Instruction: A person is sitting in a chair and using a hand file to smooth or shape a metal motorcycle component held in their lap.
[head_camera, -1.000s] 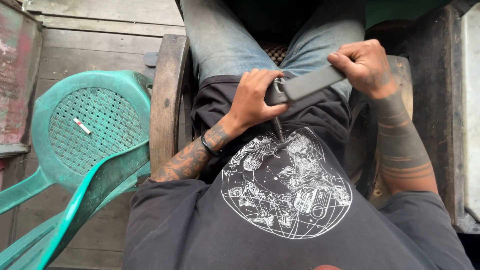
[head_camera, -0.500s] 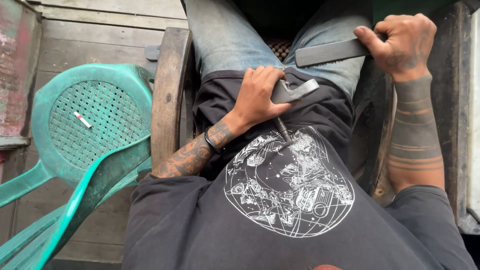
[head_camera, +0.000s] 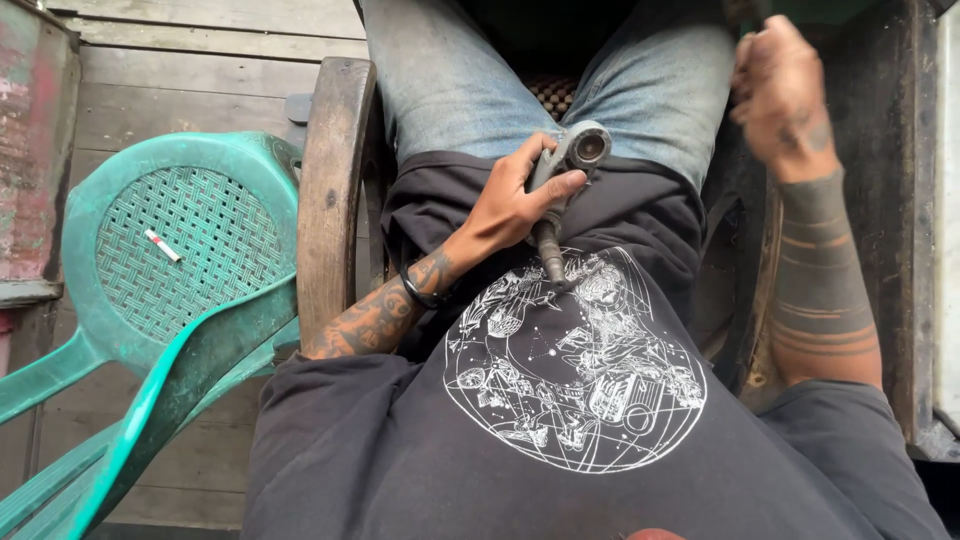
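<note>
Left hand (head_camera: 510, 205) grip closed around a grey metal tool with a round socket head (head_camera: 560, 180).
Right hand (head_camera: 780, 85) raised beside the knee, blurred; cannot tell its grip.

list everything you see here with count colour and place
metal tool: one, grey, round socket end, on the lap in the left hand's grip
plastic chair: one, green, lattice seat, left side
cigarette: one, white with a red band, lying on the green seat
wooden armrest: one, brown, worn, between green chair and lap
plank floor: grey wood, upper left
shirt: one, black with a white round print, bottom centre
jeans: one pair, faded blue, top centre
left hand: tattooed forearm, dark wristband, closed round the tool
right hand: banded forearm tattoos, blurred, raised at upper right, contents unclear
</note>
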